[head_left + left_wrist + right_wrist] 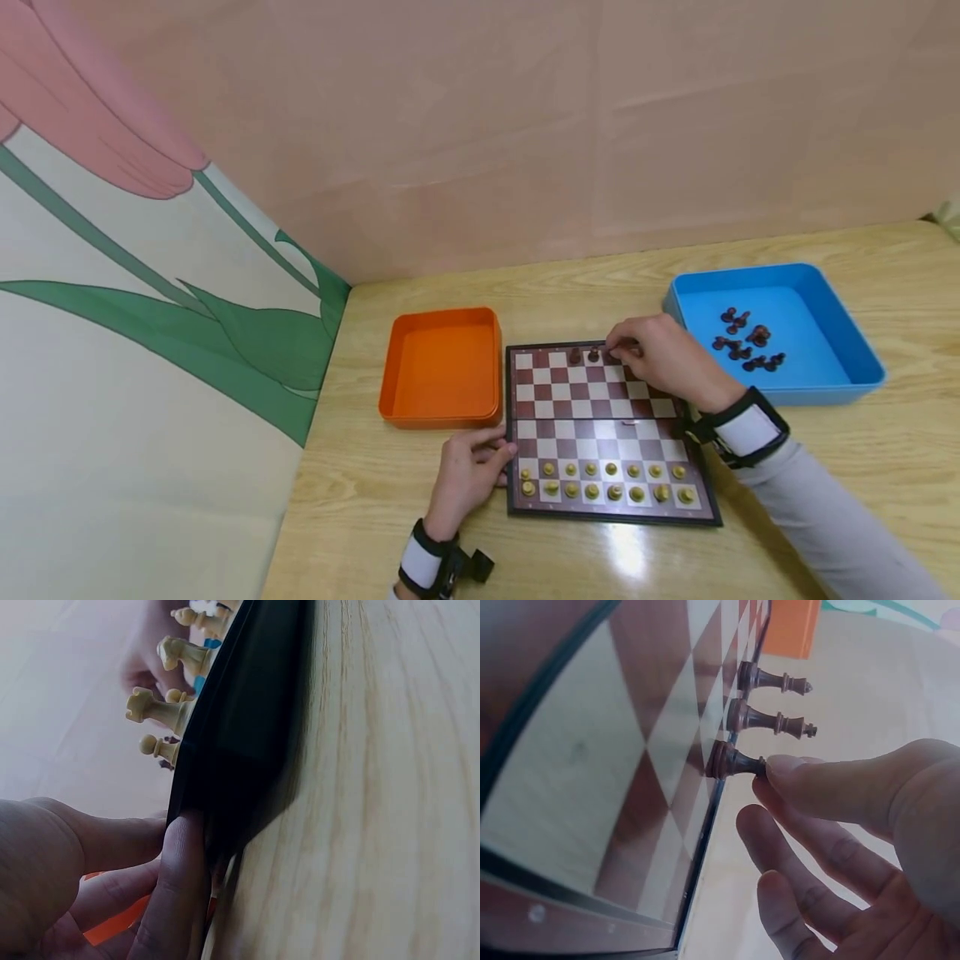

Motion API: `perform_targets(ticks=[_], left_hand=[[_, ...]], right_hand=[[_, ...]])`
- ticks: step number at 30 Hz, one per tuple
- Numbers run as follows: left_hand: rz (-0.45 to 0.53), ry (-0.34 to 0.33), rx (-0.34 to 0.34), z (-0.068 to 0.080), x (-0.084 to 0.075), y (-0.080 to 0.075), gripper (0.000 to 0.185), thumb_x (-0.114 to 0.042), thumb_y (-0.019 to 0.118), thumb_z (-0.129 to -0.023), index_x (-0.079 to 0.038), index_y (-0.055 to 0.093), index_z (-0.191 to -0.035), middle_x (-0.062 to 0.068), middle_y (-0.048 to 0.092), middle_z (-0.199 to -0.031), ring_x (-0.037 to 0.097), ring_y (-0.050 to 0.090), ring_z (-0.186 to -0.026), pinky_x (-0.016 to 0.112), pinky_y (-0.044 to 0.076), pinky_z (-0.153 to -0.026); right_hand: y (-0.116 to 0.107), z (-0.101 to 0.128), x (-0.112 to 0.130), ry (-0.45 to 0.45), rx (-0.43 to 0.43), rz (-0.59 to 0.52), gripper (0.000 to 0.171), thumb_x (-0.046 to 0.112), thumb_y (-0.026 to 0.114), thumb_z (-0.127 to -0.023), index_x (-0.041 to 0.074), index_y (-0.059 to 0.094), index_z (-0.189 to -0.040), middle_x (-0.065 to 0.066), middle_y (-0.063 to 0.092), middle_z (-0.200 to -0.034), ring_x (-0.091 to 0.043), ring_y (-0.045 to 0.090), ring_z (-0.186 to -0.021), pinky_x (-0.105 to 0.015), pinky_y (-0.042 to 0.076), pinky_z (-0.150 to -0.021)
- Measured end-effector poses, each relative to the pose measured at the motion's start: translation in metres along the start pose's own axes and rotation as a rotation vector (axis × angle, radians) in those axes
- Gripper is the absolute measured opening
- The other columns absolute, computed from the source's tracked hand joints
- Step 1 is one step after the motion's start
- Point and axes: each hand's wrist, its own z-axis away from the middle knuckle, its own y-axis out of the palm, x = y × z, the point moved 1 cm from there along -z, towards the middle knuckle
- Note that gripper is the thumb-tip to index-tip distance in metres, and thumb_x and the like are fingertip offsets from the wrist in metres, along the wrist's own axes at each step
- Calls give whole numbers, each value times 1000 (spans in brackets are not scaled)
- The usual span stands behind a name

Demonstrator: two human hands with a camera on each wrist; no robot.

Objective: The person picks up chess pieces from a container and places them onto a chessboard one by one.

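An orange tray [441, 367] sits just beyond the left hand [468, 475], with nothing in it. Two rows of pale chess pieces [603, 482] stand upright just to the right of that hand. To the right of the right hand [663, 358], near it, is a blue tray [750, 275] with a loose heap of dark chess pieces [746, 340] lying in it. All of this sits on a pale wooden table [825, 492]. A pink wall [525, 125] rises beyond both hands, and a flower-printed cloth [135, 317] hangs well to the left of the left hand.
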Motion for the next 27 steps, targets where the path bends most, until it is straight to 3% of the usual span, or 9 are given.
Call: perform_targets(ticks=[6,11,18,27], left_hand=[[-5,5,-5,1,0,1,34,-14,80,-99,-2,75,-131,9,75,-100,15,75,-72,26,65,-56],[-13,1,-9,1,0,1,35,-15,80,-98,-2,76,-130,9,74,-100,14,74,-71,26,65,-56],[-19,-2,-13,2,0,1,35,-15,81,-98,-2,76,-130,8,74,-100,14,75,-72,26,65,-57],[-18,6,-11,3,-1,1,34,-15,81,-98,-1,76,-129,8,74,-99,14,74,-70,27,65,-56]], right_hand=[[-18,7,0,17,-32,-14,17,4,78,-97,1,79,-114,-17,78,-106,-28,72,-87,-44,66,-68],[-37,17,-14,43,-85,-16,21,4,75,-98,-1,76,-119,-20,76,-110,-32,72,-90,-39,63,-61],[-54,31,-50,66,-193,49,22,1,78,-95,-5,75,-116,-25,75,-109,-37,72,-90,-52,64,-65],[-74,45,-93,282,-123,113,24,6,73,-98,-11,73,-114,-35,71,-106,-40,70,-79,-49,59,-52]])
